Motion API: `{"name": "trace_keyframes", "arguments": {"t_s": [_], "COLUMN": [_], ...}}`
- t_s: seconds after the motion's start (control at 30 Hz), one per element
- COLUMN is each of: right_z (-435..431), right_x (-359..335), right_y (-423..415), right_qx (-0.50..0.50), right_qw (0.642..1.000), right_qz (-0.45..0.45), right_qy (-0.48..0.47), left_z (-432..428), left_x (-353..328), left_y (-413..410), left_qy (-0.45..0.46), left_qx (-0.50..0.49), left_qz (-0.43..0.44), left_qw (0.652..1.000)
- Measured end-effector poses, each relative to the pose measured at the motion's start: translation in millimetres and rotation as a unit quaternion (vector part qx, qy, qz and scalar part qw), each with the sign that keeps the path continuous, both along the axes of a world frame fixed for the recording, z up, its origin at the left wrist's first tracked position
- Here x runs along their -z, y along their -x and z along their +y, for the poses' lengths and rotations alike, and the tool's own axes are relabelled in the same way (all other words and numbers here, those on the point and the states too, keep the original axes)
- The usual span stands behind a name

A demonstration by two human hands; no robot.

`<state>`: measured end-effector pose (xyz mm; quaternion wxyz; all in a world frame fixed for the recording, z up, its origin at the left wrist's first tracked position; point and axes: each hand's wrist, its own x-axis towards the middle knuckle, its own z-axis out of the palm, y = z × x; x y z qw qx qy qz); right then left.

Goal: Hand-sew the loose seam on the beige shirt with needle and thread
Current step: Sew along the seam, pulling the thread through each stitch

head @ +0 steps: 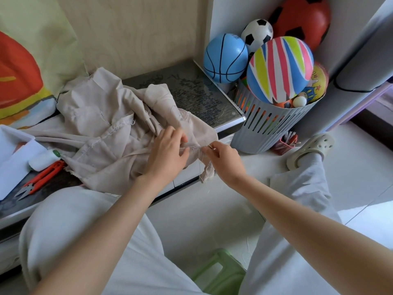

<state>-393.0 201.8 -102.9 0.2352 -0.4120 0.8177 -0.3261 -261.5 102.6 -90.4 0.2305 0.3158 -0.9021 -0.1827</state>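
Observation:
The beige shirt (102,133) lies crumpled on a low dark cabinet top (197,90), one corner hanging over its front edge. My left hand (168,154) pinches the shirt's stitched seam at the right side of the heap. Just to its right, my right hand (223,156) pinches a thin needle (208,144) whose tip points up and left at the seam. A pale thread (200,160) hangs down from the seam between the two hands.
Orange thread snips (40,177) lie on the cabinet's left part beside a white spool (45,158) and a white box (14,152). A grey basket (274,122) full of balls stands at the right. My knees and a green stool (221,271) are below.

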Motion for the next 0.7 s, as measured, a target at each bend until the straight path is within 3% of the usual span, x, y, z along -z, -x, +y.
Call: {"name": "trace_keyframes", "arguments": {"t_s": [0.3,0.53,0.7], "right_z": [5.2,5.2,3.9], "right_x": [-3.5,-3.2,-2.8], "right_y": [9.9,9.7,10.1], "right_qx": [0.018,0.015,0.015], "right_qw": [0.999,0.999,0.999], "right_qz": [0.015,0.014,0.016], "right_qy": [-0.022,-0.04,-0.044], "left_z": [8.0,7.8,12.7], "left_x": [18.6,15.8,10.5], "left_y": [-1.7,-2.1,1.8], "left_qy": [0.024,0.046,-0.049], "left_qx": [-0.066,-0.045,0.019], "left_qz": [-0.049,-0.045,0.023], "left_qw": [0.996,0.997,0.998]}}
